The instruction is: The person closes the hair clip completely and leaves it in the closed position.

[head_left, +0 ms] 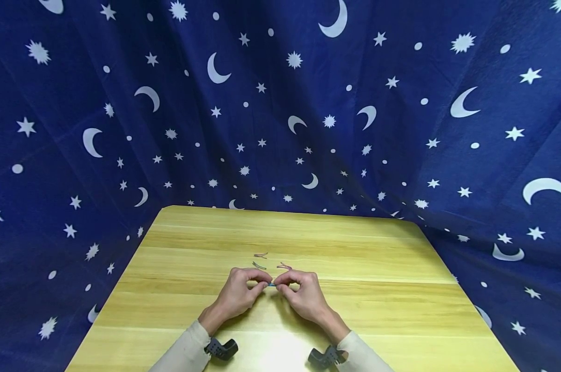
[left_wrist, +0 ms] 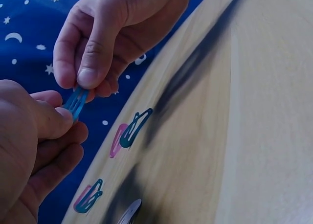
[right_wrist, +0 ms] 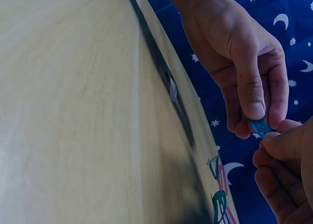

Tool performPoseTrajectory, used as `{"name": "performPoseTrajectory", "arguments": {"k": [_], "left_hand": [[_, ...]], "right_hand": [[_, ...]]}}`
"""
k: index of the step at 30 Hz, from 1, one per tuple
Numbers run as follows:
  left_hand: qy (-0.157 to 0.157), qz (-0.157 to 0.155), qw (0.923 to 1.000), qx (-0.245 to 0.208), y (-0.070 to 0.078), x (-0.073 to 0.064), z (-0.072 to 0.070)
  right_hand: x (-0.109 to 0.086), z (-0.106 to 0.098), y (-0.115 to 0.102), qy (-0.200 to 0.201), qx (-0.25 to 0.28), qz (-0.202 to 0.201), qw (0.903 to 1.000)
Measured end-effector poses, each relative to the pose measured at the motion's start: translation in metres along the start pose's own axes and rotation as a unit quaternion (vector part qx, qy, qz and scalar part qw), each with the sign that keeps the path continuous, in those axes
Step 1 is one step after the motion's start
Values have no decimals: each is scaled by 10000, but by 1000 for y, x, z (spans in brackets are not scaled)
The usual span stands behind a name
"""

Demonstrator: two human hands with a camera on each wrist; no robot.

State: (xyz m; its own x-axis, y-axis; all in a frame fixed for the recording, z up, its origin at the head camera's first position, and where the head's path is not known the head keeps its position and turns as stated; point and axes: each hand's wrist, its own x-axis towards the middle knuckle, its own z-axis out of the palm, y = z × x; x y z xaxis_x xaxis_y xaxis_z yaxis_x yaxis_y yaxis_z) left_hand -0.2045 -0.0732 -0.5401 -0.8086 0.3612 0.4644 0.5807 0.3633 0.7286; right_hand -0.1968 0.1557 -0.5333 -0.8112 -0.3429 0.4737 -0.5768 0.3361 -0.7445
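Observation:
A blue snap hair clip (left_wrist: 76, 102) is held between my two hands, in front of me just above the table. My left hand (head_left: 239, 290) pinches one end between thumb and fingers. The other end is pinched by my right hand (head_left: 302, 295). Fingertips hide both ends of the clip. Just beyond the hands, other hair clips lie on the table, among them a greenish clip (head_left: 259, 265) and a pinkish clip (head_left: 284, 266). In the left wrist view a teal clip (left_wrist: 136, 128) overlaps a pink clip (left_wrist: 115, 142), with a similar teal clip (left_wrist: 90, 202) and pink one nearby.
The light wooden table (head_left: 355, 248) stretches out on all sides of the hands. Farther back lies one more clip (head_left: 260, 255). A dark blue curtain (head_left: 271, 119) with white moons and stars hangs behind and beside the table. Each wrist wears a black camera mount (head_left: 221, 349).

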Motion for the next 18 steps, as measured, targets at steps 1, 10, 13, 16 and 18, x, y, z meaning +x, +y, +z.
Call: {"name": "performPoseTrajectory", "arguments": {"k": [1, 10, 13, 16, 18], "left_hand": [[-4, -1, 10000, -5, 0, 0, 0], [-140, -50, 9999, -34, 2, 0, -3], [-152, -53, 9999, -61, 3, 0, -4], [-155, -65, 9998, -102, 3, 0, -4], [-149, -91, 9997, -144, 3, 0, -4]], "right_hand": [[0, 0, 0, -11, 18, 6, 10000], [0, -2, -2, -67, 45, 103, 9999], [0, -2, -2, -78, 20, 95, 9999], [0, -1, -2, -116, 51, 98, 9999], [-1, -1, -1, -123, 142, 101, 9998]]}}
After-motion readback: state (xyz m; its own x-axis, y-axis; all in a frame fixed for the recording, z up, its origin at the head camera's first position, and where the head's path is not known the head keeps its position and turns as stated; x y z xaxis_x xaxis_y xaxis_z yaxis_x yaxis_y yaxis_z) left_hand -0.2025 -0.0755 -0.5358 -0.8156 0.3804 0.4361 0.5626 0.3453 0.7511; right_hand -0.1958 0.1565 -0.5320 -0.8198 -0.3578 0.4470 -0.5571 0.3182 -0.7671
